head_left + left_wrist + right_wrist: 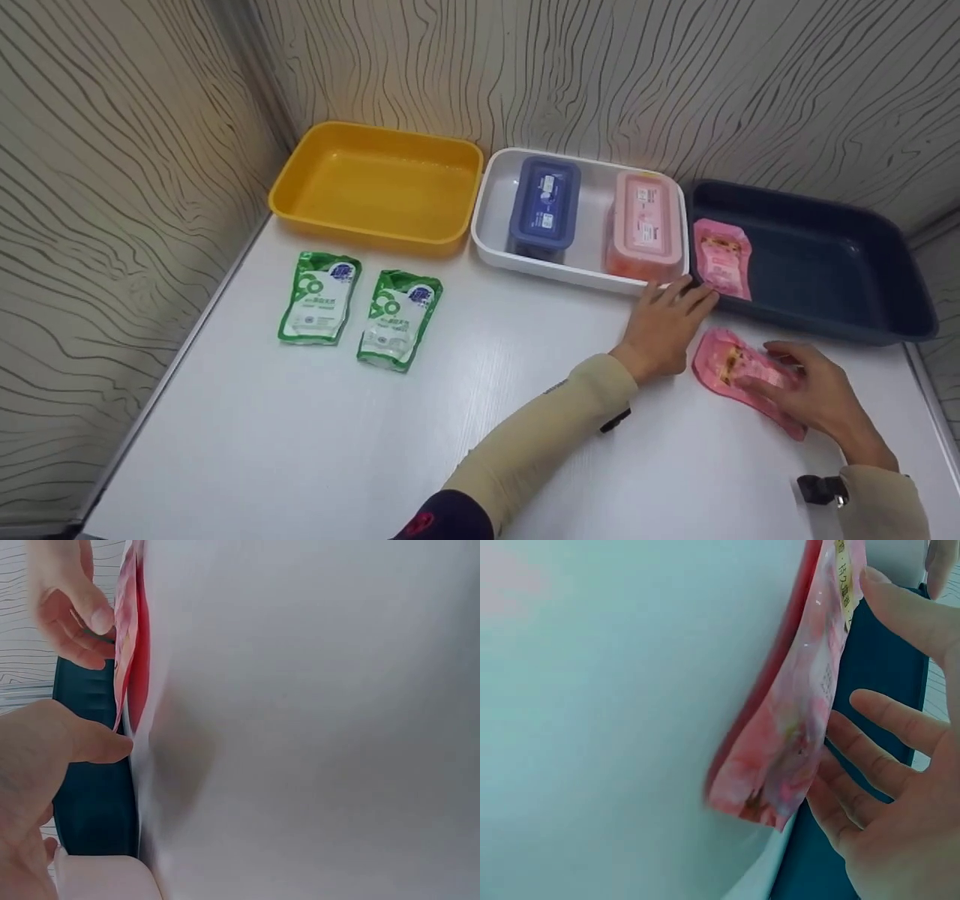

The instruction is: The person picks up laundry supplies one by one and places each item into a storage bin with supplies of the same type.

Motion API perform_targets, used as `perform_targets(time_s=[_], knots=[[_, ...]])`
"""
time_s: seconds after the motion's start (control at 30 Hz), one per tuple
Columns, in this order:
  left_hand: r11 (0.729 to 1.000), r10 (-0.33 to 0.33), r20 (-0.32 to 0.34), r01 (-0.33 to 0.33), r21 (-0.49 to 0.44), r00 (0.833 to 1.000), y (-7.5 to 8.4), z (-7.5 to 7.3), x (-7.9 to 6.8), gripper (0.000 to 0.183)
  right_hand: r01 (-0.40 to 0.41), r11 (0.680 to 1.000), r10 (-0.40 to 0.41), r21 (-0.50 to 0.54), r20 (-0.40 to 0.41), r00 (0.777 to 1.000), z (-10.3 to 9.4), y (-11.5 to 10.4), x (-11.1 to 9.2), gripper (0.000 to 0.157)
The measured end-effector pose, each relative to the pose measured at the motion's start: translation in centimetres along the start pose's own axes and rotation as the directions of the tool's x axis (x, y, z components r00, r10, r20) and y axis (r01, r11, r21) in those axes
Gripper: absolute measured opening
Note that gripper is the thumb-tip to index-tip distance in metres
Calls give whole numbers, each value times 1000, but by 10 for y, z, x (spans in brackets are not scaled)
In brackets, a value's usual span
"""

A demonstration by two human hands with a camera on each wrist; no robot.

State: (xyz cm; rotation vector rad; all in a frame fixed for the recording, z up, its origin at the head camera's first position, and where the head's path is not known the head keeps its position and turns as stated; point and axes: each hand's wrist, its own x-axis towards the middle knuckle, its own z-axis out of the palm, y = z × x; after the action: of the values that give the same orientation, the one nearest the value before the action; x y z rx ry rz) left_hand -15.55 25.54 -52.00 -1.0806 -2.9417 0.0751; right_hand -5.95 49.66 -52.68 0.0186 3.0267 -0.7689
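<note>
At the right of the frame, a pink pouch [741, 361] is seen face up below the navy tray [817, 259], spanned by the right hand [821, 394], whose fingers are spread apart rather than clamped, probably so that both edges can be reached. The left hand [664, 328] is placed by the tray's near corner, fingers slightly apart, perhaps for steadying.
</note>
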Motion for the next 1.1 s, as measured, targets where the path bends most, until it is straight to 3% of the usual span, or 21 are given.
perform_targets(time_s=[0.2, 0.47, 0.73, 1.1], knots=[[1000, -13, 3, 13, -9, 1000, -4, 0, 0, 102, 34, 999, -34, -1, 29, 999, 1, 3, -2, 75], [1000, -9, -7, 9, -11, 1000, -7, -1, -1, 104, -19, 1000, 20, -7, 136, 990, -7, 7, -6, 79], [1000, -4, 15, 4, -22, 1000, -2, -1, 0, 108, 18, 999, -14, -39, 99, 995, -11, 16, -16, 72], [1000, -4, 23, 4, -29, 1000, -2, 0, 0, 105, -185, 980, 197, -72, 212, 957, -23, 14, -9, 88]])
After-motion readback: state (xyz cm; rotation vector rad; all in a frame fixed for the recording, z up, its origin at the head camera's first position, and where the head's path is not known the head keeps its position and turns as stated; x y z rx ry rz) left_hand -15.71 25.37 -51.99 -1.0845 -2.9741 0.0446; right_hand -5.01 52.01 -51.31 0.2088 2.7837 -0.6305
